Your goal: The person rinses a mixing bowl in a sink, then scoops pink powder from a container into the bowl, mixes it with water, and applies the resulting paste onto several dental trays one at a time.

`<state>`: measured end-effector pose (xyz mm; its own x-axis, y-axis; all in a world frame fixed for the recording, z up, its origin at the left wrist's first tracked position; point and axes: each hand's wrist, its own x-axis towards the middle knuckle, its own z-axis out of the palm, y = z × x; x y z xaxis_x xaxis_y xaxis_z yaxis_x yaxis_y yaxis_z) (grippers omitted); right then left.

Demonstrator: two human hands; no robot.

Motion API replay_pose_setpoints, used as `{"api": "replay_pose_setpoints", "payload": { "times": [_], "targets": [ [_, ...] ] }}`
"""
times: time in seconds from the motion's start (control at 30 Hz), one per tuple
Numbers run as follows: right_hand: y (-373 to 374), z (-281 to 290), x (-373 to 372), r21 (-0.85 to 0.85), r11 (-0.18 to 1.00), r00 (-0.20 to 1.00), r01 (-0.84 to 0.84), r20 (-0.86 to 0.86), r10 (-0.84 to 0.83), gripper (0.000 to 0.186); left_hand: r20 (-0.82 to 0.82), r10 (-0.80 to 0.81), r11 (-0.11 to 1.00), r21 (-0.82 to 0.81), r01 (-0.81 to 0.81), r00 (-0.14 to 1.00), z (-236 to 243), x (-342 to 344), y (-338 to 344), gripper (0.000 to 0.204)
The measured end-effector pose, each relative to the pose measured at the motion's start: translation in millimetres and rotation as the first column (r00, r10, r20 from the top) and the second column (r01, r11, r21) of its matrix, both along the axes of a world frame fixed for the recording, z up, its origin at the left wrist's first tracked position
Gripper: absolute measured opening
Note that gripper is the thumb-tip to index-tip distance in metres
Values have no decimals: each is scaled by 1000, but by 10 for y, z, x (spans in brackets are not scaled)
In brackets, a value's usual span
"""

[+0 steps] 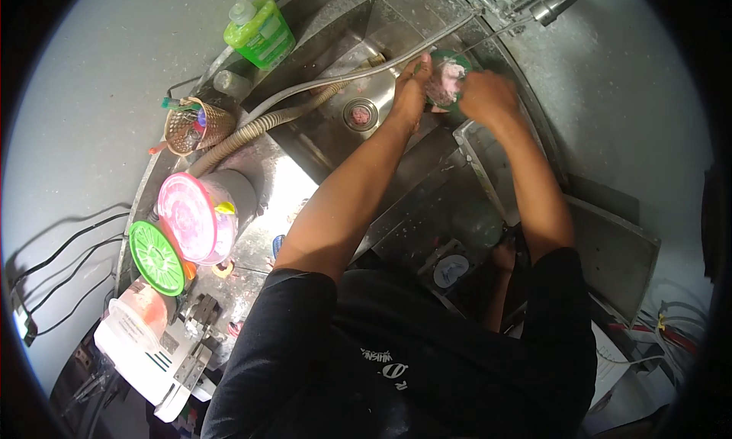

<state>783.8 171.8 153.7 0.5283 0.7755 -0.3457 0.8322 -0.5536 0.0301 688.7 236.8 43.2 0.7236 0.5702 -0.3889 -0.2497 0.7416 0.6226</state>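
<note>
My left hand point(410, 92), thumb raised, grips the near side of a green bowl point(438, 64) with pale pink material point(452, 76) inside, over the upper right of the steel sink point(320, 134). My right hand point(488, 96) is curled at the bowl's right side; what its fingers hold is hidden. A ribbed hose point(266, 121) and a thinner hose point(296, 86) cross the sink. Pink residue point(360, 115) lies on the drain below my left hand.
Green soap bottle point(267, 38) at back left; basket point(181, 130), pink lid point(183, 214), green lid point(152, 256) and white appliance point(122, 347) down the left. A faucet point(545, 10) stands back right. Another hand point(503, 257), apparently someone else's, reaches in below my right forearm.
</note>
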Motion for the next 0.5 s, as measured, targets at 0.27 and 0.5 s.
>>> {"api": "replay_pose_setpoints", "payload": {
  "times": [0.27,0.5],
  "targets": [
    [-60,-41,-91,-69,997,998,-42,-44,39,22,-76,33,996,84,-27,997,-97,-127,11,58],
    [-169,-235,-378,-235,948,976,-213,-98,195,24,-110,-3,999,39,7,994,-176,-538,-178,57]
  ]
}}
